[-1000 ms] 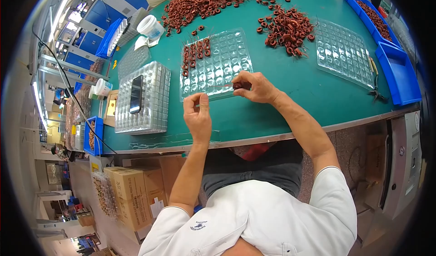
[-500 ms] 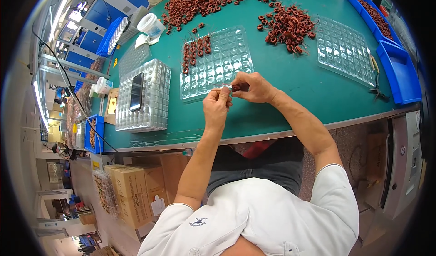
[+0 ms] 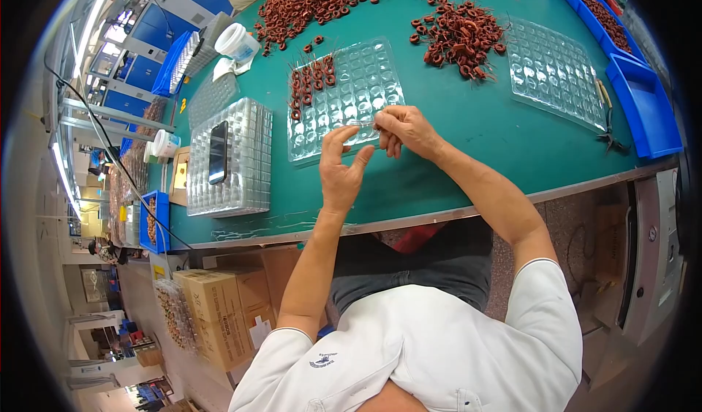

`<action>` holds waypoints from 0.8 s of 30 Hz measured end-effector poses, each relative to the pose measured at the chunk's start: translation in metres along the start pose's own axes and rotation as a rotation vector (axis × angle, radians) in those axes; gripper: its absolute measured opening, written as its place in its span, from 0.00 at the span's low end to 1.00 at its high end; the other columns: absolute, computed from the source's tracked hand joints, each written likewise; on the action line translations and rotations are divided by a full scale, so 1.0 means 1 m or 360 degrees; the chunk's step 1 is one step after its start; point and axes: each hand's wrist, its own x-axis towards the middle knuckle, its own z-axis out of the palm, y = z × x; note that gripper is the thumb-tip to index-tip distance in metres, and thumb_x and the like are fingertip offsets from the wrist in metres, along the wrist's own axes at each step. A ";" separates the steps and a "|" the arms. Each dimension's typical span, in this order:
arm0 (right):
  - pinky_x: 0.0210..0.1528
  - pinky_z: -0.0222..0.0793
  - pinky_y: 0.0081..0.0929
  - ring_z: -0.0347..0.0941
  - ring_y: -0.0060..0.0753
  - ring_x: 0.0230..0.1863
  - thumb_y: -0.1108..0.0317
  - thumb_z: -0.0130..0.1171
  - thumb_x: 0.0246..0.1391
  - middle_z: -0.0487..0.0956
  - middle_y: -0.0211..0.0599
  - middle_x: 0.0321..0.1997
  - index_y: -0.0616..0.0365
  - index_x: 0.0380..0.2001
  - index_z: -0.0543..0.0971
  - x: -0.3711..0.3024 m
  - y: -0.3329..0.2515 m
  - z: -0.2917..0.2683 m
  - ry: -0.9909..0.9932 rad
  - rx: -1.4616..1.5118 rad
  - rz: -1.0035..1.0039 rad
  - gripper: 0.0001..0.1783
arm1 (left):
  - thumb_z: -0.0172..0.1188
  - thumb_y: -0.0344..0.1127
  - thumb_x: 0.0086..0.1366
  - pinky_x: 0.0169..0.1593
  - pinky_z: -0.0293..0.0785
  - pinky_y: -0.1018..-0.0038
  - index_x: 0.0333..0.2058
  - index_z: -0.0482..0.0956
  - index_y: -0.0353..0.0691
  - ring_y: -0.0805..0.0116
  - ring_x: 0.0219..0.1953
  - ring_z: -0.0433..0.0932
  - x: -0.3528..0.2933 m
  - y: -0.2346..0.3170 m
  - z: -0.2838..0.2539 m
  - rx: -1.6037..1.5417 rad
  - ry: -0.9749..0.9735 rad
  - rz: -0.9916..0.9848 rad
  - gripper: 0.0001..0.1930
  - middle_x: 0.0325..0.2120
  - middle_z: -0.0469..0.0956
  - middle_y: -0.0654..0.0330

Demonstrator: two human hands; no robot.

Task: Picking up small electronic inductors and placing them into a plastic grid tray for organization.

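In front of me lies a clear plastic tray (image 3: 373, 68) with rows of round pockets. Several red-brown wire-wound rings (image 3: 319, 84) with thin wire ends fill pockets at its far left corner. My left hand (image 3: 342, 172) is over the near edge of the tray, thumb and fingers apart, nothing in it. Close to its right, my right hand (image 3: 408, 130) is closed, thumb pressed to the fingertips. A small dark bit shows at the fingertips, but the fingers hide what it is.
A large heap of rings (image 3: 329, 2) and a smaller pile (image 3: 462, 38) lie at the back. Left stands a stack of clear trays (image 3: 245, 156) with a phone (image 3: 218, 152) on top. Another tray (image 3: 552, 76), pliers (image 3: 611, 141) and a blue bin (image 3: 643, 112) are at right.
My hands have come apart. The left hand has opened and drawn slightly down and left; the right has stayed closed, its fingers now hiding the dark red ring seen before.
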 end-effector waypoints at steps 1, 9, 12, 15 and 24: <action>0.15 0.69 0.21 0.74 0.25 0.16 0.55 0.51 0.64 0.77 0.35 0.18 0.63 0.30 0.75 0.001 0.001 -0.001 -0.0006 0.0041 -0.0005 0.20 | 0.69 0.34 0.57 0.43 0.73 0.72 0.47 0.76 0.42 0.63 0.44 0.75 -0.001 0.000 0.000 0.0002 0.0001 -0.0002 0.19 0.43 0.76 0.59; 0.12 0.67 0.21 0.72 0.24 0.13 0.56 0.50 0.65 0.75 0.33 0.16 0.61 0.28 0.75 0.001 0.008 0.007 -0.0076 -0.0221 -0.0043 0.19 | 0.66 0.26 0.57 0.31 0.73 0.76 0.40 0.78 0.40 0.70 0.29 0.76 -0.010 0.005 0.009 -0.0026 0.0056 -0.0045 0.12 0.32 0.76 0.60; 0.11 0.65 0.22 0.71 0.23 0.12 0.56 0.50 0.65 0.74 0.32 0.15 0.60 0.32 0.75 -0.002 -0.001 0.012 -0.0059 -0.0280 -0.0018 0.17 | 0.66 0.25 0.57 0.28 0.72 0.77 0.36 0.79 0.39 0.72 0.25 0.75 -0.008 0.001 0.006 0.0057 0.0085 0.0037 0.08 0.30 0.76 0.60; 0.14 0.66 0.22 0.72 0.23 0.15 0.58 0.51 0.65 0.75 0.32 0.18 0.60 0.36 0.74 -0.003 -0.001 0.011 -0.0122 -0.0288 0.0078 0.15 | 0.66 0.25 0.58 0.28 0.72 0.76 0.34 0.80 0.38 0.72 0.24 0.75 -0.008 0.001 0.002 0.0081 0.0097 -0.0041 0.06 0.29 0.76 0.61; 0.22 0.71 0.22 0.75 0.23 0.21 0.61 0.66 0.51 0.79 0.35 0.25 0.63 0.37 0.74 -0.004 0.002 0.009 -0.0278 -0.0562 -0.0067 0.18 | 0.65 0.25 0.56 0.31 0.72 0.73 0.31 0.80 0.38 0.65 0.29 0.75 -0.006 -0.009 -0.010 0.0204 -0.0036 0.0214 0.04 0.28 0.76 0.60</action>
